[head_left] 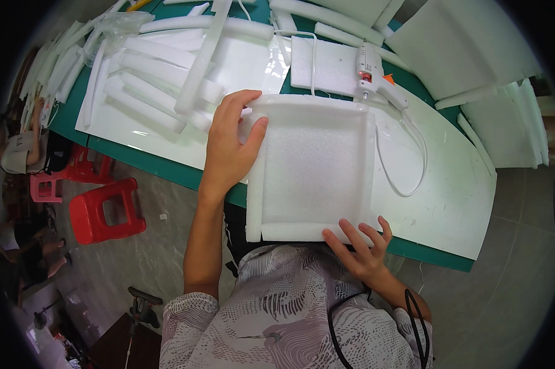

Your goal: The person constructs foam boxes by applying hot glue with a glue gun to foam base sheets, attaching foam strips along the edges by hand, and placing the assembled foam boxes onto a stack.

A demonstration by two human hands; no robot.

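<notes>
A shallow white foam tray (317,166) with raised strip walls lies at the table's near edge, in front of my body. My left hand (233,138) curls around its far left corner, with the thumb over the left wall and the fingers by the far end. At the near right corner, my right hand (363,249) has its fingers spread, their tips against the near foam strip (293,232). Just beyond the tray's far right corner lies a white hot glue gun (368,67), its nozzle pointing toward the tray.
Loose white foam strips (161,74) are heaped at the left. A foam sheet (320,64) lies behind the tray, and larger foam boards (468,49) stand at the far right. The glue gun's white cord (424,166) loops on the right. Red stools (105,212) stand on the floor.
</notes>
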